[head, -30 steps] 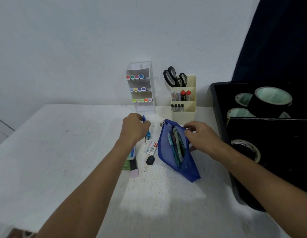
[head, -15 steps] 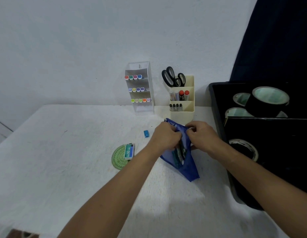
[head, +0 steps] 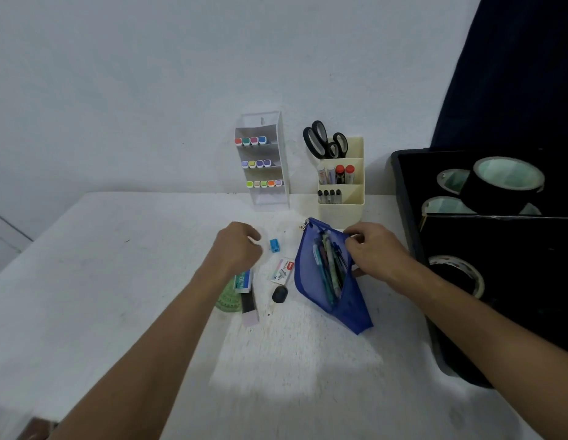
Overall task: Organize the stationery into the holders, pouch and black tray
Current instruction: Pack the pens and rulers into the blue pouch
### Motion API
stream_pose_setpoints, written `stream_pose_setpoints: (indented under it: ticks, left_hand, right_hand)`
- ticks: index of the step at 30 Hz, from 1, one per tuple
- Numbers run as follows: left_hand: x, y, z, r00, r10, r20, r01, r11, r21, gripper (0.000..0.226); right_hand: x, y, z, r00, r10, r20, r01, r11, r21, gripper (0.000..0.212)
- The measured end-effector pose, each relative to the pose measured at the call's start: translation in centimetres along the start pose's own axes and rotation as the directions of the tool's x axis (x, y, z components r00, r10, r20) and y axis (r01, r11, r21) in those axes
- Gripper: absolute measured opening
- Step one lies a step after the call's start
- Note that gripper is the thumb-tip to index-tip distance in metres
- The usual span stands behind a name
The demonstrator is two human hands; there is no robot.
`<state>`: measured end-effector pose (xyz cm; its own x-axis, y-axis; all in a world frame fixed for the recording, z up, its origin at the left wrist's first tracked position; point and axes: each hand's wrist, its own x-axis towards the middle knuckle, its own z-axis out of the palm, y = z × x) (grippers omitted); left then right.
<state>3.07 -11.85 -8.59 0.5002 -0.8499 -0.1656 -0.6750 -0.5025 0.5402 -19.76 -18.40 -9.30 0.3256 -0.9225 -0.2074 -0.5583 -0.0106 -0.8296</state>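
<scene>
My right hand (head: 374,252) pinches the right edge of the blue mesh pouch (head: 311,274) and holds its mouth open; several pens lie inside. My left hand (head: 238,249) hovers over the table just left of a small blue sharpener (head: 274,245), its fingers loosely curved and holding nothing. Between the hands lie a white staples box (head: 282,270) and a small black oval piece (head: 279,294). Partly under my left wrist are a blue box (head: 243,281), a green protractor (head: 227,302) and a black-and-pink bar (head: 250,311).
A white marker holder (head: 276,173) and a cream holder (head: 352,192) with scissors (head: 322,141) stand against the back wall. The black tray (head: 406,211) with tape rolls (head: 508,177) fills the right side. Bare white table (head: 102,265) stretches left and toward me.
My left hand has left the pouch, where it put a blue item, and moved left to beside the sharpener. My right hand still holds the pouch open.
</scene>
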Motion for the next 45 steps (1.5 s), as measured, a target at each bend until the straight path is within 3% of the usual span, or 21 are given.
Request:
stream_pose_setpoints:
  ticks: [3, 8, 12, 15, 22, 24, 28, 34, 36, 40, 45]
  left_hand:
    - [-0.1, -2.5, -1.5, 0.997, -0.065, 0.039, 0.056, 0.978, 0.199, 0.039]
    - [-1.7, -4.7, -2.1, 0.924, -0.269, 0.273, 0.155, 0.913, 0.378, 0.077]
    - [-2.0, -5.4, -1.2, 0.931, -0.227, 0.286, 0.083, 0.894, 0.441, 0.076]
    - [-1.8, -5.6, -0.8, 0.935, -0.231, 0.268, 0.092, 0.89, 0.446, 0.076]
    - [-1.5, -5.5, -1.7, 0.89, -0.358, 0.281, 0.292, 0.923, 0.25, 0.107]
    - [-1.5, -5.6, -1.9, 0.888, -0.362, 0.282, 0.32, 0.929, 0.186, 0.102]
    - [-1.1, -6.1, -2.7, 0.913, -0.341, 0.226, 0.326, 0.94, 0.1, 0.066]
    - [-0.7, -3.6, -4.2, 0.985, -0.169, -0.041, 0.169, 0.986, 0.008, 0.038]
    - [-1.1, -1.7, -4.4, 0.993, -0.092, -0.07, 0.086, 0.992, -0.091, 0.032]
    - [-2.9, 2.6, -3.3, 0.996, 0.009, 0.092, 0.02, 0.949, -0.315, 0.025]
    - [-3.6, 5.8, 0.5, 0.971, 0.074, 0.226, -0.013, 0.966, -0.259, 0.024]
  right_hand:
    - [0.0, 0.1, 0.1, 1.0, -0.005, 0.002, 0.005, 1.0, 0.002, 0.029]
    - [0.0, 0.1, 0.3, 1.0, -0.011, 0.005, 0.011, 1.0, -0.017, 0.029]
    - [0.0, 0.0, 0.4, 1.0, -0.005, 0.004, 0.006, 1.0, -0.02, 0.03]
    - [0.0, 0.0, 0.3, 1.0, -0.004, 0.002, 0.004, 1.0, -0.017, 0.031]
    - [-0.1, 0.0, 0.2, 1.0, -0.002, 0.007, 0.002, 1.0, -0.01, 0.03]
    - [-0.1, 0.0, 0.2, 1.0, 0.002, 0.005, -0.002, 1.0, -0.008, 0.03]
    - [-0.2, -0.2, 0.2, 1.0, 0.004, 0.017, -0.004, 1.0, -0.009, 0.031]
    - [-0.4, -0.3, 0.1, 1.0, 0.006, 0.024, -0.006, 1.0, 0.003, 0.031]
    - [-0.4, -0.3, 0.1, 1.0, 0.004, 0.025, -0.004, 1.0, 0.0, 0.031]
    - [-0.4, -0.3, 0.0, 1.0, 0.009, 0.028, -0.01, 1.0, 0.01, 0.031]
    - [-0.2, -0.2, -0.1, 0.999, 0.019, 0.027, -0.02, 0.999, 0.031, 0.03]
